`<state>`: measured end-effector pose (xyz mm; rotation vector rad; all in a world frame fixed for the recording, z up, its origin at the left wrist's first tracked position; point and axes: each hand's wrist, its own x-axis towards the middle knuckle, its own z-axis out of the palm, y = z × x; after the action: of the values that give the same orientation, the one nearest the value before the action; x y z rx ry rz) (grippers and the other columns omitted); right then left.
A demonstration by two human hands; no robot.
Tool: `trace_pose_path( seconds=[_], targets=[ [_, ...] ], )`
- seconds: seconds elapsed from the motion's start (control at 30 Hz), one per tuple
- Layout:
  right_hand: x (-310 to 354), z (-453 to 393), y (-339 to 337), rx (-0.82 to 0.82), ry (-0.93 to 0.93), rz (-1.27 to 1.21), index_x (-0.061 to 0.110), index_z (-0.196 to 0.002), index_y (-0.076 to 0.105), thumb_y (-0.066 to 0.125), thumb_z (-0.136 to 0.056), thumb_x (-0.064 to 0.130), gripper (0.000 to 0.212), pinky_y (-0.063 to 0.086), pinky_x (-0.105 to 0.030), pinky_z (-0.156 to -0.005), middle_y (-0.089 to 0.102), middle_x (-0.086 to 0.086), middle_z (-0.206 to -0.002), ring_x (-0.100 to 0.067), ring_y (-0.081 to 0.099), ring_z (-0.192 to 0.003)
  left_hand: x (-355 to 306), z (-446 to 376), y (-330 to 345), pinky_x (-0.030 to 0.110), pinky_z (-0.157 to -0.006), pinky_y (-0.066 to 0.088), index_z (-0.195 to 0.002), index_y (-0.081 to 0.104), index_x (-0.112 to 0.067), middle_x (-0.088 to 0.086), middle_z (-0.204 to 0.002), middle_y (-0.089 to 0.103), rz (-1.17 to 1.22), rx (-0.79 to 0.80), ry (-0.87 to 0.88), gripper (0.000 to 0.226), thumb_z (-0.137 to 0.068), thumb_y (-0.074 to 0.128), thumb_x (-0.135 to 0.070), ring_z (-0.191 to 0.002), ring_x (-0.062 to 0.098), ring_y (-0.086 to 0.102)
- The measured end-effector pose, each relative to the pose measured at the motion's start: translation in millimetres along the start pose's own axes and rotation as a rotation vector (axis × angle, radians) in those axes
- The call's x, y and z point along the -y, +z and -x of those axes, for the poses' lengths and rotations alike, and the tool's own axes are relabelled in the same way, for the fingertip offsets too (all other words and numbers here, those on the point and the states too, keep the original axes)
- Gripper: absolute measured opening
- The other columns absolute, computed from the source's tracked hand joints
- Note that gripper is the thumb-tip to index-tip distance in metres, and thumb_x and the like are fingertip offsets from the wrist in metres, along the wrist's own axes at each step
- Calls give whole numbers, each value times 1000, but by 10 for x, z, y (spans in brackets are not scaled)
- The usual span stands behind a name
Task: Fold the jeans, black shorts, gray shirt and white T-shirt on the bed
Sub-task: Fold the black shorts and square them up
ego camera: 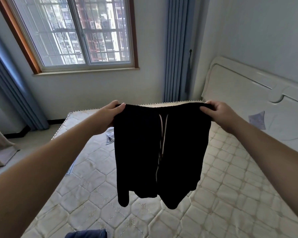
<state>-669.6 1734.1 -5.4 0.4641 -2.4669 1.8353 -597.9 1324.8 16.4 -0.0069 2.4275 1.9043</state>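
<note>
I hold the black shorts (141,152) up in the air over the bed (222,177), stretched by the waistband, with two pale drawstrings hanging down the middle. My left hand (110,114) grips the waistband's left end and my right hand (217,111) grips its right end. A bit of white and gray cloth (110,137) lies on the mattress behind the shorts, mostly hidden. A blue denim edge, the jeans (88,233), shows at the bottom of the view.
The quilted mattress has a white headboard (258,100) on its right. A window (79,33) and blue curtains (176,48) stand behind the bed. A small gray cloth patch (256,120) lies near the headboard. Floor lies to the left.
</note>
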Motion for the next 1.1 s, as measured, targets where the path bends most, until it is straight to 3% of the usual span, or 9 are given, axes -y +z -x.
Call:
trace_pose_path(
  seconds=[0.1, 0.3, 0.4, 0.57, 0.7, 0.77, 0.87, 1.03, 1.1],
  targets=[
    [-30, 14, 142, -100, 56, -155, 20, -97, 59, 62, -95, 12, 8, 53, -17, -59, 70, 5, -80, -3, 67, -66, 34, -48, 101, 27, -48, 33, -96, 51, -10, 3, -75, 44, -112, -126, -23, 40, -91, 61, -48, -58, 13, 42],
    [-100, 47, 423, -148, 137, -260, 20, -103, 61, 63, -92, 4, 20, 55, -23, -72, 67, -8, -98, -15, 67, -81, 76, -109, 382, 34, -63, 50, -101, 55, -25, 6, -84, 59, 7, -337, 18, 30, -82, 77, -31, -67, 20, 59],
    [-122, 66, 450, -167, 111, -227, 20, -105, 65, 66, -88, 0, 26, 52, -23, -83, 69, -6, -101, -14, 66, -90, 150, -95, 426, 28, -66, 55, -102, 65, -33, 7, -85, 67, 53, -310, 116, 31, -77, 81, -23, -69, 16, 67],
    [-131, 174, 188, -104, 56, -33, 27, -96, 71, 69, -86, 3, 26, 48, -7, -70, 75, 8, -92, 0, 69, -83, 300, -20, 182, 27, -85, 55, -103, 74, -35, -6, -97, 75, -114, -266, 155, 28, -78, 81, -24, -92, 11, 71],
    [-166, 230, 98, -35, 78, 11, 21, -100, 70, 65, -92, 15, 11, 49, -10, -72, 75, 11, -89, -1, 69, -85, 365, 23, 137, 13, -65, 49, -85, 72, -32, -14, -78, 72, -181, -256, 147, 3, -87, 71, -30, -71, 1, 67],
    [-208, 264, 85, 10, 72, -62, 16, -103, 67, 59, -95, 19, 12, 50, -12, -73, 75, 8, -91, -4, 69, -87, 396, 38, 132, 8, -54, 42, -75, 67, -33, -17, -64, 63, -131, -232, 155, 19, -94, 63, -28, -57, -1, 57],
    [-248, 309, 113, 94, 144, -362, 3, -117, 58, 54, -93, 32, 38, 53, -18, -69, 73, 2, -91, -10, 69, -85, 427, 44, 119, 10, -49, 40, -69, 65, -34, -19, -57, 55, -13, -180, 128, 33, -99, 53, -36, -53, 0, 51],
    [-248, 267, 335, -4, 357, -689, 8, -126, 60, 53, -96, 39, 44, 58, -30, -74, 70, -11, -118, -23, 68, -106, 429, 10, 260, 34, -69, 61, -102, 68, -11, 11, -97, 74, 417, -200, -95, 47, -86, 63, -54, -87, 25, 72],
    [-245, 240, 476, -82, 422, -727, 7, -123, 61, 51, -98, 39, 41, 59, -33, -71, 72, -12, -113, -25, 71, -100, 433, -17, 425, 34, -62, 59, -111, 63, -7, 12, -99, 74, 548, -300, -164, 48, -90, 63, -50, -85, 25, 74]
  ],
)
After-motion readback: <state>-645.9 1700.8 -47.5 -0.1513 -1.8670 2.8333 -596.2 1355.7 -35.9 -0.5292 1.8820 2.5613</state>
